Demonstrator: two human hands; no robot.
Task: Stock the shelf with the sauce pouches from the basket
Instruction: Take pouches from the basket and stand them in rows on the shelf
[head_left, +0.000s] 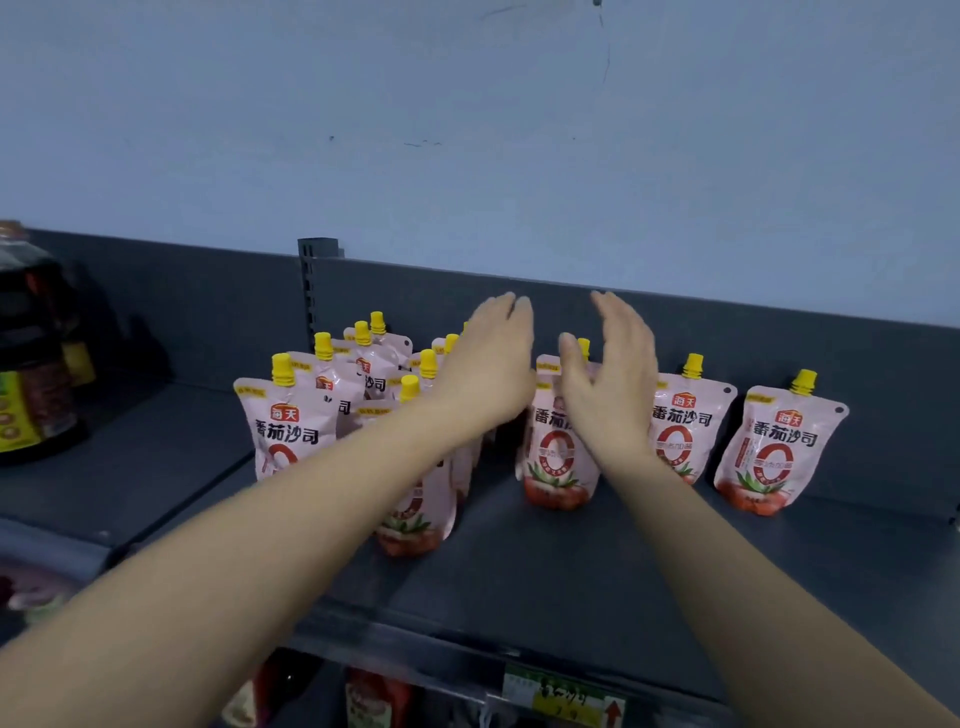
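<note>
Several pink tomato sauce pouches with yellow caps stand upright on the dark grey shelf (545, 571). A dense group of pouches (291, 421) stands at the left, and a pouch (553, 457) stands at the middle. Two more pouches stand to the right (683, 426) (776, 447). My left hand (491, 358) reaches over the left group with straight fingers and holds nothing. My right hand (613, 374) hovers just above the middle pouch, fingers straight, thumb near its cap. The basket is not in view.
Dark sauce bottles (36, 364) stand at the far left of the shelf. The shelf's grey back panel (727, 332) rises behind the pouches below a blue wall. A price label (561, 696) hangs on the front edge, with red packages (374, 696) on the shelf below.
</note>
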